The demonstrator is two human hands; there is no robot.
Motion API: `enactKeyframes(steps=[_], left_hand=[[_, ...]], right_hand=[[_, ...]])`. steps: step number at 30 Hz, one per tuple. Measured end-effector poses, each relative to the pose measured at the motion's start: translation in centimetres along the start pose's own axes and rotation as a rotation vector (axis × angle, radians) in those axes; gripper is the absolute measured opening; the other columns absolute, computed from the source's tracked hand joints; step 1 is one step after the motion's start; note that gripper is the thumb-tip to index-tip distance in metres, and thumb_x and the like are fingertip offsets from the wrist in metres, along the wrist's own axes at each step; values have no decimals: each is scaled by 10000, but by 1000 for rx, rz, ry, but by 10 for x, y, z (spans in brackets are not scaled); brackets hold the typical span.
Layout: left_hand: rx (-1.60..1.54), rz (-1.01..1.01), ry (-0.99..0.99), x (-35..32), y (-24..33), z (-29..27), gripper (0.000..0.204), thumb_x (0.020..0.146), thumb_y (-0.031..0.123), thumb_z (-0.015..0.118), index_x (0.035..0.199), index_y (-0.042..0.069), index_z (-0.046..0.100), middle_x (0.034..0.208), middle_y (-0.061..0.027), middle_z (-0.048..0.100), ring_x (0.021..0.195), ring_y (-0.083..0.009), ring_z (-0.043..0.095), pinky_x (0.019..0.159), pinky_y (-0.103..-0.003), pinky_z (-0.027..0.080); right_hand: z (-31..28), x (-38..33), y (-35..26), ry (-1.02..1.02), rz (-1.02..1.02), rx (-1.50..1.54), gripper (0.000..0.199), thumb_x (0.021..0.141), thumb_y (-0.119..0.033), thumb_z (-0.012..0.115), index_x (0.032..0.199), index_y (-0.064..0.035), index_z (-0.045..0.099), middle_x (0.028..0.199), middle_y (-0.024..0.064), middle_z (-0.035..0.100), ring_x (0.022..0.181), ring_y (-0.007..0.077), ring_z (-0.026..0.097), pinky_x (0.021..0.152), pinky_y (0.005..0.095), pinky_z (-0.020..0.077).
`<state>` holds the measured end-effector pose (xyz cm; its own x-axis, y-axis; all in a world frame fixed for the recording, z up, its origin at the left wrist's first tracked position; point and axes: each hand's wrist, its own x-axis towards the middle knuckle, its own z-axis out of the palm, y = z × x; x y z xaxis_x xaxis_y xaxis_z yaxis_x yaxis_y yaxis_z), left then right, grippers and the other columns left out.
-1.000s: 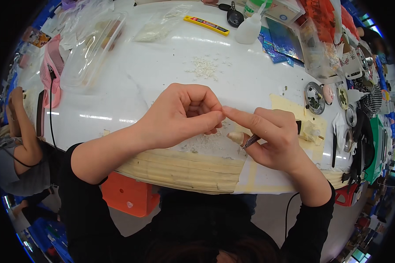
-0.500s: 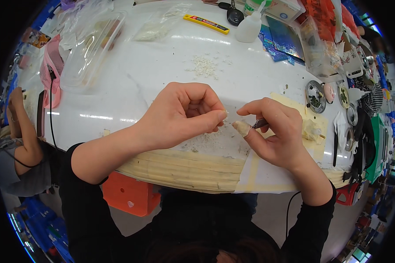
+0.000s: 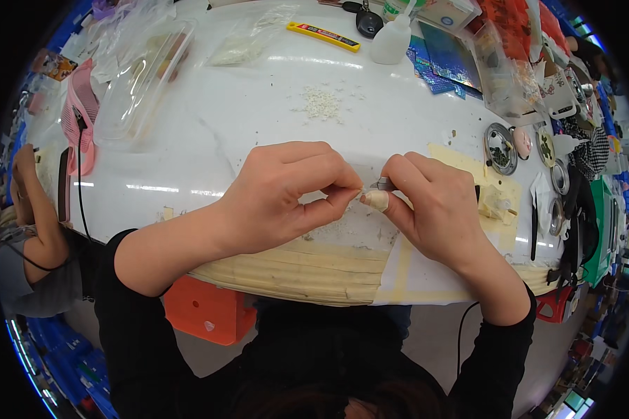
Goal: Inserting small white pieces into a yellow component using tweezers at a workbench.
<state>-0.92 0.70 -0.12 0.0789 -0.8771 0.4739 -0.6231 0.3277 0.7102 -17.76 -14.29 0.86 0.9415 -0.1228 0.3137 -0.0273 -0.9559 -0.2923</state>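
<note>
Pinched between thumb and forefinger, the left hand [image 3: 286,199] grips something too small to make out, its fingertips pressed together right where they meet the right hand [image 3: 433,202]. That right hand closes around a small grey metal tool [image 3: 383,184], whose tip shows just above a thumb wrapped in pale tape [image 3: 376,201]; the tool sits touching the left fingertips, above the near part of the white table [image 3: 244,133]. Both forearms wear black sleeves and come in from the lower edge. Strips of cream masking tape [image 3: 293,269] line the near rim of the table below the hands. Farther back on the table lies a little heap of white beads [image 3: 320,103], well apart from the hands, and beyond it a yellow box cutter [image 3: 324,36] and a white squeeze bottle [image 3: 390,42]. A clear plastic tray [image 3: 143,80] rests toward the left, near a pink mesh pouch [image 3: 80,115]. On the right stand small round metal dishes [image 3: 500,145] beside a clutter of boxes. At the far left edge another person's arm [image 3: 31,209] bends at the elbow.
</note>
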Motion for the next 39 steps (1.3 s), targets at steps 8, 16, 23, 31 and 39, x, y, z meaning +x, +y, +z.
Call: enactKeyframes(steps=[8,16,23,31,39], left_hand=[[91,57,-10,0,1,0,156,729,-55,718,860,16,673,786,-72,674,682,-183,647,576,-273,507],[99,67,1,0,0,1,153,722,-50,724,844,24,670,773,-64,672,672,-178,642,566,-270,500],[150,109,5,0,0,1,177,703,-54,734,844,30,670,761,-62,659,664,-182,640,550,-270,500],[198,143,5,-1,0,1,177,695,-55,736,835,31,669,754,-62,648,653,-187,636,543,-268,503],[-160,-164,-55,0,4,-1,68,787,-35,698,822,5,655,753,-56,659,686,-116,639,591,-239,510]], right_hand=[[2,0,-1,26,-36,-56,263,780,-272,735,813,-113,528,672,17,489,578,196,570,461,328,420],[2,-1,-2,28,-33,-97,281,799,-316,721,805,-113,528,664,17,474,568,191,562,458,321,417],[-1,0,-2,-8,-28,-77,257,788,-280,733,796,-114,537,656,18,490,562,204,570,454,337,413],[-3,0,-4,-57,-5,-45,216,783,-240,731,792,-122,551,633,17,492,544,214,567,443,343,403],[-2,0,-1,6,-35,-35,219,730,-202,745,807,-111,561,642,15,493,537,205,559,444,331,403]])
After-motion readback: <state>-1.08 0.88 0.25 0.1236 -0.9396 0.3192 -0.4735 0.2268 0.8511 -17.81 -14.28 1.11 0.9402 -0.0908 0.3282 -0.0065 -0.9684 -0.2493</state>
